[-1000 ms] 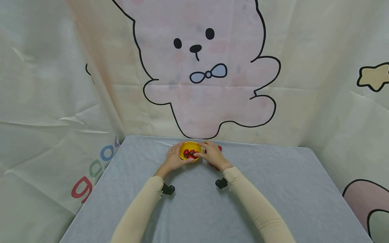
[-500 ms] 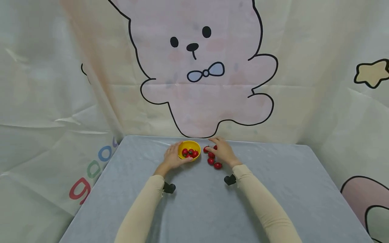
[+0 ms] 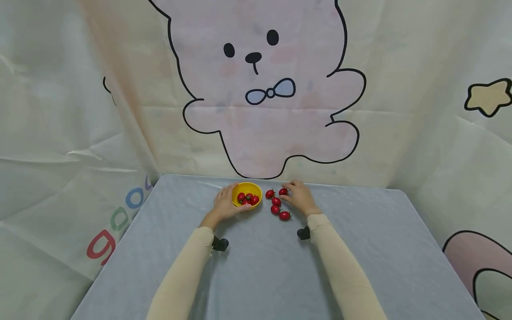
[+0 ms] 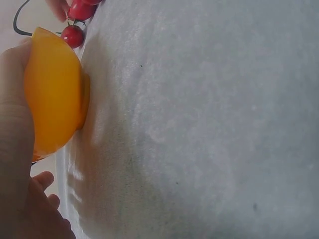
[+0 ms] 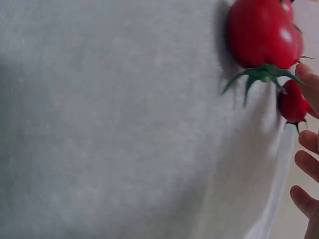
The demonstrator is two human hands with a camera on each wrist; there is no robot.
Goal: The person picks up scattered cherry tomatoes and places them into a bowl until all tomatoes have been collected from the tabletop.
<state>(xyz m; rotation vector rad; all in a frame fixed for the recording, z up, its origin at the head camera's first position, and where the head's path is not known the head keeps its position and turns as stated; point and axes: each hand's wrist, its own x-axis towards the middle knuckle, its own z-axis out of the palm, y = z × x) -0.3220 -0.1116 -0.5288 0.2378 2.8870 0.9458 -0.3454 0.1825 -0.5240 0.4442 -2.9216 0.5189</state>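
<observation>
Right hand (image 3: 300,198) moved since a second ago: from over the bowl (image 3: 250,188) to the loose tomatoes (image 3: 276,202) right of it. Thumb and fingers were apart, straddling the back tomato (image 3: 283,191), right of the bowl; couldn't tell if they touched it. Left hand (image 3: 225,204) gripped the bowl's left side, apparently to steady it. Several tomatoes sat in the bowl, five on the table (image 3: 256,266) to its right. Step, my read: picking the next one up. Next move called for a light pinch, then a lift left over the bowl's rim.
</observation>
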